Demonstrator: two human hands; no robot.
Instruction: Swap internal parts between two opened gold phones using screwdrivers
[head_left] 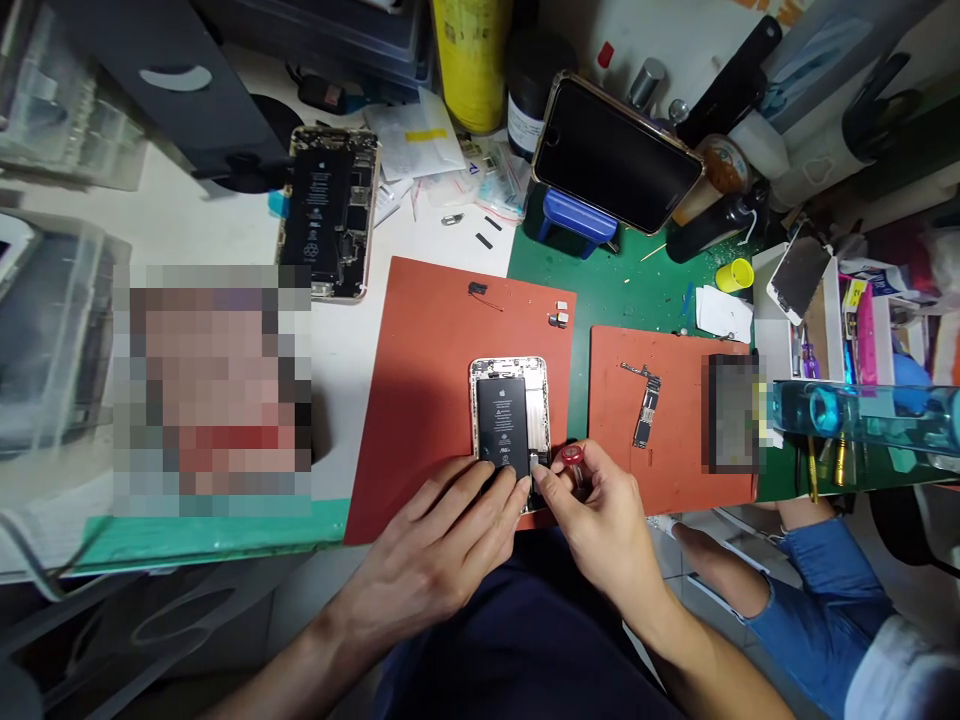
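An opened phone [536,400], its black battery [501,410] and bare frame showing, lies on a red mat [420,340]. My left hand [454,525] is closed over the phone's lower end, its bent fingers pressing on the battery and frame. My right hand [600,510] is closed around a small screwdriver with a red cap [572,455]; the shaft is mostly hidden by the fingers. Its thumb and fingertips meet the phone's lower right corner, close to my left fingertips. A small silvery piece shows there, too small to name.
Another opened phone [330,215] lies at the back left. A loose logic board [645,405] is on the second red mat [607,380]. Small parts [559,315] sit near the phone. A dark-screened phone [619,150] leans on a blue stand [577,220]. Another person's leg [810,590] is at right.
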